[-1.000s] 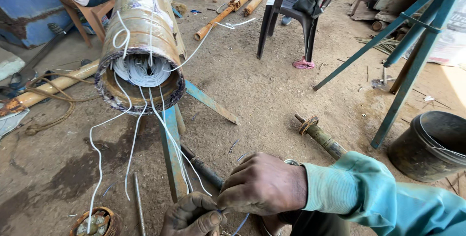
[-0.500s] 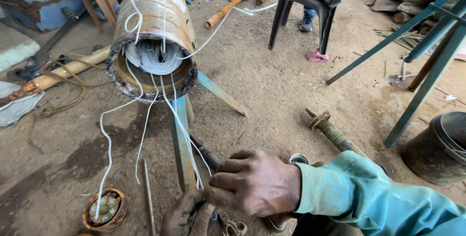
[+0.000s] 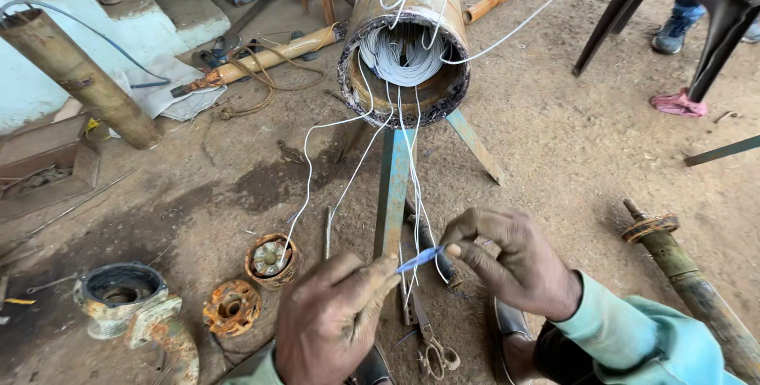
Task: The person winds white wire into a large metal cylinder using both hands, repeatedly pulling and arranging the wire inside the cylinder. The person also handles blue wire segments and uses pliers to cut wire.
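A rusty metal cylinder (image 3: 408, 17) lies on a blue-green metal stand (image 3: 393, 187), its open end filled with white wire windings (image 3: 404, 56). Several white wires (image 3: 408, 163) hang from it down towards my hands. My left hand (image 3: 336, 314) and my right hand (image 3: 511, 262) pinch the two ends of a small blue strip (image 3: 419, 258) between fingertips, right at the hanging wires. My right arm wears a teal sleeve (image 3: 633, 337).
Scissors (image 3: 431, 345) lie on the dirt below my hands. Rusty pump parts (image 3: 269, 258) and a round housing (image 3: 119, 290) sit at left. A rusty shaft (image 3: 689, 274) lies at right. A dark chair (image 3: 673, 5) and another person's shoe (image 3: 673, 32) are at top right.
The view has shifted so the cylinder sits higher and more central. My hands, earlier bunched low together over the wires, have come apart and now stretch a blue strip between them.
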